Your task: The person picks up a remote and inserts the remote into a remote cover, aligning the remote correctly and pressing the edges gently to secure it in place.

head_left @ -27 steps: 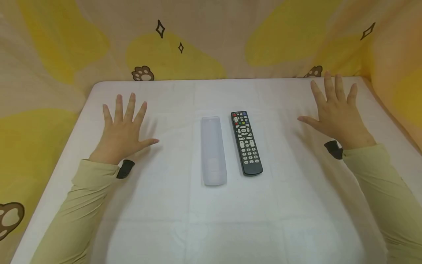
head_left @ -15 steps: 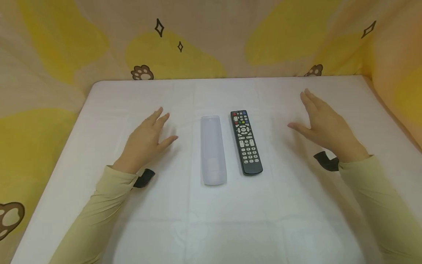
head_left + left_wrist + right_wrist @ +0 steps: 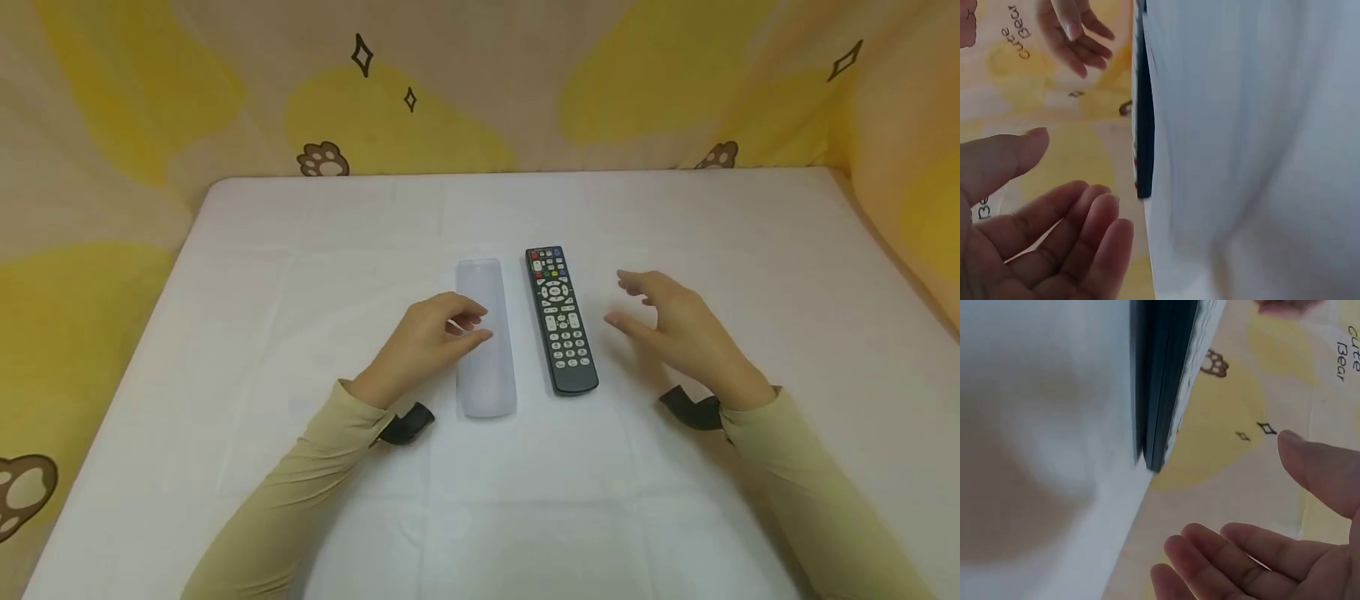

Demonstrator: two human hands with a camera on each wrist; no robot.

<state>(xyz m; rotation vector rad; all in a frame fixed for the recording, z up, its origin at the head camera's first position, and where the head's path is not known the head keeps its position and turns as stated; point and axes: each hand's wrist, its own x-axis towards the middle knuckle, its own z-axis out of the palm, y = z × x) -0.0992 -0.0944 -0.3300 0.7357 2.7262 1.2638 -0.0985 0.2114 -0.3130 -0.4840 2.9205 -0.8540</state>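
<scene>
A black remote control [image 3: 562,321] with pale buttons lies face up near the middle of the white table. To its left lies a translucent, whitish remote cover [image 3: 487,383], long and narrow. My left hand [image 3: 420,346] overlaps the cover's left side in the head view, thumb and fingers bent with a gap between them. The left wrist view shows nothing between those fingers [image 3: 1100,219]. Off to the right of the remote, my right hand [image 3: 686,337] points its thumb and loosely bent fingers toward it. In the right wrist view the right palm [image 3: 1310,575] holds nothing.
The table [image 3: 337,225] has a white covering with faint creases. A yellow and cream patterned cloth [image 3: 480,83] hangs behind it and at both sides. Dark bands [image 3: 408,423] sit at both wrists below the sleeves.
Both hands have come inward from the table's sides, left hand to the cover, right hand nearer the remote. Their spread fingers have drawn together and bent. Cover and remote lie as before.
</scene>
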